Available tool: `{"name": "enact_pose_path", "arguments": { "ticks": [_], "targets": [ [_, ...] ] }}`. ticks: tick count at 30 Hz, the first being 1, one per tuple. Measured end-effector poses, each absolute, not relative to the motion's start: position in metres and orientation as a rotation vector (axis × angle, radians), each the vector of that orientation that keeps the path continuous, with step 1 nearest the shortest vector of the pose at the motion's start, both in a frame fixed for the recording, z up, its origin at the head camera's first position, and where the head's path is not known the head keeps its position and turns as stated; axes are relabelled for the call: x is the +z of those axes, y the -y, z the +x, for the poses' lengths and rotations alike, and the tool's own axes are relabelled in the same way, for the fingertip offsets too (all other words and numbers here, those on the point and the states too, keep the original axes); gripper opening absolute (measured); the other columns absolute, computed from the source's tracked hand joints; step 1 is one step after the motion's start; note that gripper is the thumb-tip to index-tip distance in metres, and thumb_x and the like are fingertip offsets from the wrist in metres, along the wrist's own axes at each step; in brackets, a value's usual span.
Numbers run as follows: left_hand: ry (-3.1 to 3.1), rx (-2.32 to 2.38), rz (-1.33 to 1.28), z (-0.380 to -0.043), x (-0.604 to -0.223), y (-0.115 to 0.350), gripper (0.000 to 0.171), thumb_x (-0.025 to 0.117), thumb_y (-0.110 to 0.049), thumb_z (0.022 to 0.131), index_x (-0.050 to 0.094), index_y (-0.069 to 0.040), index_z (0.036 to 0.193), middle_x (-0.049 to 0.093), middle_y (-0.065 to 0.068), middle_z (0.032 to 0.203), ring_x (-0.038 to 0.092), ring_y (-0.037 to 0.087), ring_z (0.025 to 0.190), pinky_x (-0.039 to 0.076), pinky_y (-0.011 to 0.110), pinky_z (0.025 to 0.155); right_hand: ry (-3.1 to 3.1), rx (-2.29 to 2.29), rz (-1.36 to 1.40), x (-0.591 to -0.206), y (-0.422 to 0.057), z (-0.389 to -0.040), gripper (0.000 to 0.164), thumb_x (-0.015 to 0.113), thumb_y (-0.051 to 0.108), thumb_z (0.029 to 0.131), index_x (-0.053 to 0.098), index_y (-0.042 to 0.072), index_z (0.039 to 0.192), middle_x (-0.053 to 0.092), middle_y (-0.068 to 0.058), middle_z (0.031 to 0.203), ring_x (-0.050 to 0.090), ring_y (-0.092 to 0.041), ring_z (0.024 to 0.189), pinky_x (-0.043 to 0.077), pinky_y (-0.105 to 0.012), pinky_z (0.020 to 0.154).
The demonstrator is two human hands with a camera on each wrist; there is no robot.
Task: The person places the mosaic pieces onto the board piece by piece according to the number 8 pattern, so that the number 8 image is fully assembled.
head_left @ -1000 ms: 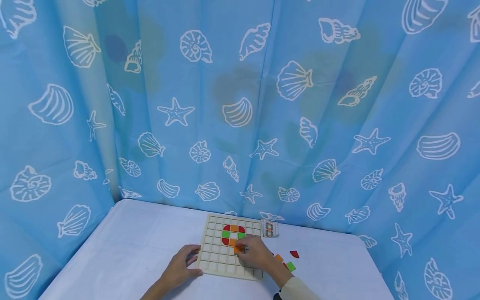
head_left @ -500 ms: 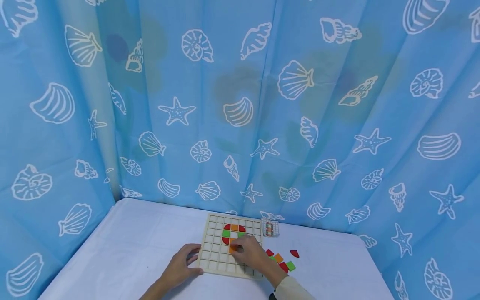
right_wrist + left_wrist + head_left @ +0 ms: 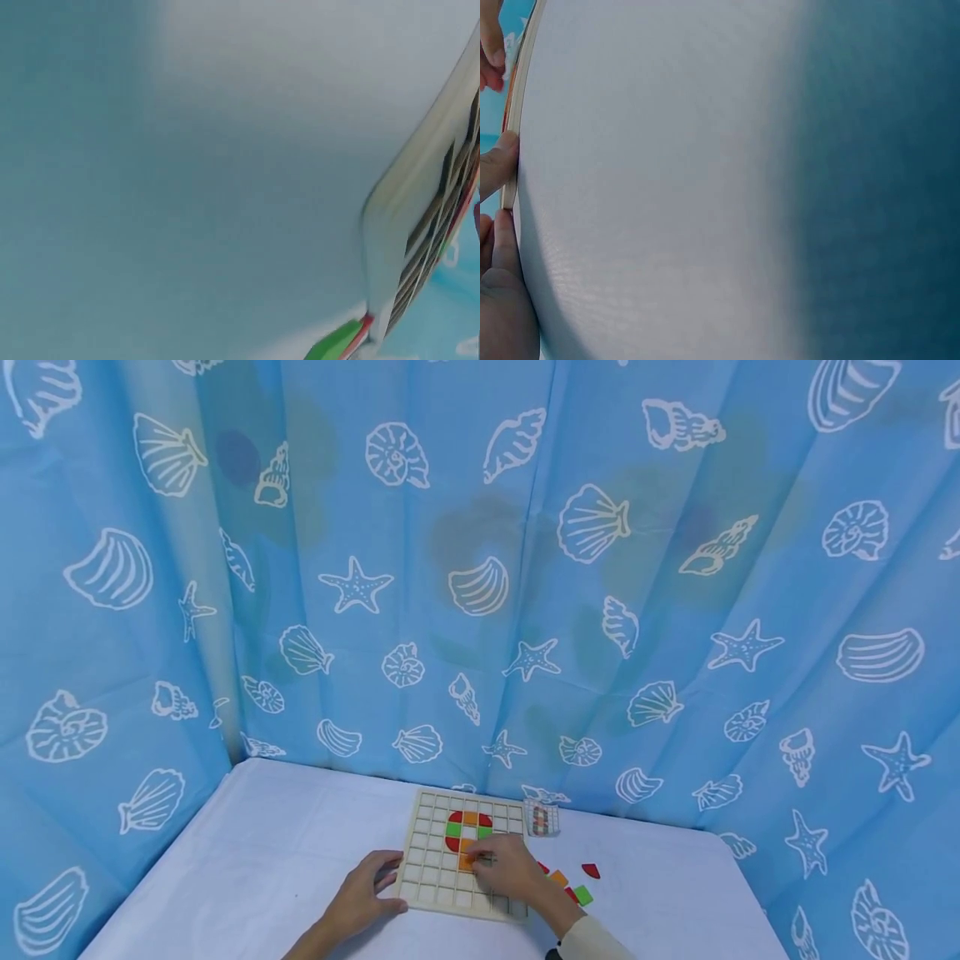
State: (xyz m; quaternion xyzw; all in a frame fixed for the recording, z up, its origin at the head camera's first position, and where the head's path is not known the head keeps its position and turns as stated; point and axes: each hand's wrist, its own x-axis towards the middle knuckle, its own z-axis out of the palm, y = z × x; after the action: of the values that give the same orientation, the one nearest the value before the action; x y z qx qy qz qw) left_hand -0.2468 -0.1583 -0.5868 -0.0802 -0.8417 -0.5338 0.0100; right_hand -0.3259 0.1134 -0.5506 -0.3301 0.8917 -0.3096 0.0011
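Note:
A pale wooden grid board (image 3: 427, 875) lies on the white table. Red quarter-round tiles, orange squares and green squares form a ring in its upper middle. Just below the ring, my right hand (image 3: 507, 865) pinches an orange square tile (image 3: 465, 862) at a cell of the board, covering part of the right side. My left hand (image 3: 360, 893) holds the board's near left corner, the thumb at the corner and the fingers bent against the left edge. In the left wrist view, fingertips (image 3: 507, 142) touch the board's rim (image 3: 523, 82). The right wrist view shows the board's side edge (image 3: 420, 165).
Right of the board lie loose tiles: a red quarter-round piece (image 3: 591, 870), an orange square (image 3: 558, 878), a green square (image 3: 583, 895) and some red ones partly behind the right arm. A small pattern card (image 3: 542, 818) lies at the board's far right corner. A blue shell-print curtain (image 3: 480, 652) stands behind.
My right hand has brought the orange tile slightly left, to just below the ring's lower orange square. The left hand has stayed at the board's corner.

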Motion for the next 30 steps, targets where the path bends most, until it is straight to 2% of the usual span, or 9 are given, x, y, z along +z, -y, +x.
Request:
{"name": "enact_pose_path", "arguments": {
  "ticks": [6,10,15,18,22,27,30],
  "targets": [
    [2.617,-1.701,-0.250,-0.249,-0.588,0.158,0.079,0.088,-0.005,0.063,0.051,0.003,0.131,0.052,0.017,0.129,0.050,0.038,0.125,0.051,0.021,0.099,-2.933,-0.961,-0.924,-0.542,-0.155,-0.328,0.020,0.070,0.011,0.089,0.075,0.012,0.109,0.071,0.003,0.106,0.065,-0.016,0.103,0.061,-0.037,0.087],
    [2.625,-1.691,-0.227,-0.248,-0.588,0.159,0.078,0.088,-0.005,0.062,0.051,0.003,0.131,0.053,0.016,0.129,0.050,0.038,0.125,0.051,0.022,0.099,-3.006,-0.901,-0.673,-0.544,-0.197,-0.335,0.022,0.074,0.011,0.086,0.073,0.009,0.108,0.070,0.001,0.105,0.065,-0.020,0.102,0.061,-0.040,0.088],
    [2.631,-1.648,-0.257,-0.248,-0.589,0.159,0.078,0.089,-0.009,0.062,0.052,0.003,0.130,0.054,0.015,0.127,0.051,0.038,0.123,0.051,0.023,0.099,-3.060,-0.808,-0.289,-0.551,-0.246,-0.339,0.020,0.077,0.013,0.083,0.073,0.010,0.102,0.070,0.001,0.097,0.065,-0.022,0.095,0.061,-0.044,0.087],
    [2.637,-1.631,-0.261,-0.247,-0.590,0.160,0.078,0.089,-0.011,0.062,0.052,0.002,0.130,0.054,0.015,0.127,0.051,0.038,0.123,0.051,0.024,0.100,-3.075,-0.768,-0.204,-0.552,-0.265,-0.337,0.014,0.078,0.013,0.083,0.071,0.010,0.095,0.068,0.002,0.087,0.063,-0.018,0.083,0.064,-0.038,0.078],
    [2.626,-1.658,-0.250,-0.247,-0.589,0.160,0.079,0.089,-0.010,0.061,0.052,0.002,0.130,0.053,0.016,0.128,0.051,0.038,0.124,0.051,0.023,0.100,-3.093,-0.763,-0.161,-0.554,-0.274,-0.333,0.012,0.078,0.015,0.082,0.069,0.008,0.087,0.063,0.003,0.074,0.056,-0.013,0.069,0.062,-0.029,0.065],
    [2.636,-1.655,-0.225,-0.248,-0.590,0.158,0.079,0.090,-0.010,0.061,0.052,0.002,0.130,0.054,0.015,0.128,0.051,0.037,0.124,0.051,0.023,0.099,-3.110,-0.744,-0.098,-0.558,-0.269,-0.333,0.019,0.081,0.023,0.081,0.068,0.009,0.084,0.058,0.002,0.070,0.053,-0.013,0.067,0.060,-0.028,0.065],
    [2.639,-1.668,-0.217,-0.249,-0.590,0.157,0.079,0.089,-0.009,0.061,0.052,0.002,0.130,0.053,0.015,0.128,0.050,0.038,0.124,0.051,0.022,0.099,-3.098,-0.737,-0.062,-0.560,-0.265,-0.336,0.020,0.081,0.022,0.081,0.067,0.008,0.086,0.058,0.001,0.071,0.054,-0.014,0.067,0.060,-0.029,0.065]
  ]
}}
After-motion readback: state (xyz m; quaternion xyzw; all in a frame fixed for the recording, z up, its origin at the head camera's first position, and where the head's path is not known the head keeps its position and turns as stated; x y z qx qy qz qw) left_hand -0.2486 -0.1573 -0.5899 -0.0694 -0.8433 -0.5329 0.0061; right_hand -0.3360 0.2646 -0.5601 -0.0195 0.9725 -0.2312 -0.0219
